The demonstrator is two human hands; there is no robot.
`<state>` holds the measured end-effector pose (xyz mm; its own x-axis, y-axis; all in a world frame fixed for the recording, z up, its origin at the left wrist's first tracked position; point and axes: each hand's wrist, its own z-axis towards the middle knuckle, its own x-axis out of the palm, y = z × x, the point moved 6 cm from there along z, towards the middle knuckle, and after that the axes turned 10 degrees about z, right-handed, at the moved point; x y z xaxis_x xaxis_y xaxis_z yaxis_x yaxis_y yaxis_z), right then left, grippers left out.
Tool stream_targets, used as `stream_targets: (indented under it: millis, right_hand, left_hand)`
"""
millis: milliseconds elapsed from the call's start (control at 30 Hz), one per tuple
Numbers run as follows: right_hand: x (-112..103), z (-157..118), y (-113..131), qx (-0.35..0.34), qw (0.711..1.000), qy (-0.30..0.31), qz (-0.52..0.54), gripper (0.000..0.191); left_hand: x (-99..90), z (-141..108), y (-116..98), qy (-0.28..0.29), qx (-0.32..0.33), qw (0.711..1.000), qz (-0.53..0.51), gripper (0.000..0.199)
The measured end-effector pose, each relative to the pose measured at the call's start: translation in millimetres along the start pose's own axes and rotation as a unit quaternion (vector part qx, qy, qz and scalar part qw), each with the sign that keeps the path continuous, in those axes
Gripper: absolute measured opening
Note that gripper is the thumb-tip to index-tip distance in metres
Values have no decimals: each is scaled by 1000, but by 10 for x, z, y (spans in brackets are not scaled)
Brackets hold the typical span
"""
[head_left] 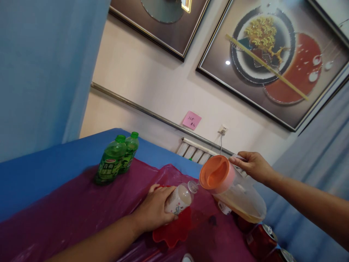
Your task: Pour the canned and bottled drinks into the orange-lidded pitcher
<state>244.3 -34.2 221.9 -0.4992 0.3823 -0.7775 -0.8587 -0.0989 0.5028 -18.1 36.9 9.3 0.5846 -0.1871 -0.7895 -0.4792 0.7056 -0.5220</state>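
My left hand (155, 209) is wrapped round a small clear bottle (178, 200) with a printed white label, tilted so its mouth points up and right. In my right hand (253, 165) is the handle of a clear plastic pitcher (240, 202) with an orange lid (215, 173). The pitcher is tipped to the left, its lid close to the bottle's mouth. A thin clear stream seems to run between them. Some yellowish liquid shows low in the pitcher. Under the bottle lies a red scalloped bowl (174, 229), partly hidden by my left hand.
Two green drink bottles (110, 162) stand uncapped at the back left. Several dark red cans (261, 240) are at the lower right. Purple plastic sheeting (81, 218) covers the blue table (68, 156). Behind are a wall rail (141, 109) and a pink note (191, 120).
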Motion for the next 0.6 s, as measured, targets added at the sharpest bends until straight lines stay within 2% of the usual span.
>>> stream_targets:
  millis: [600]
  right_hand:
    - [17,-2,1,11,1000,5,-1,62]
  left_hand:
    - [-13,-12,-17,0,-6,1000,-12,66]
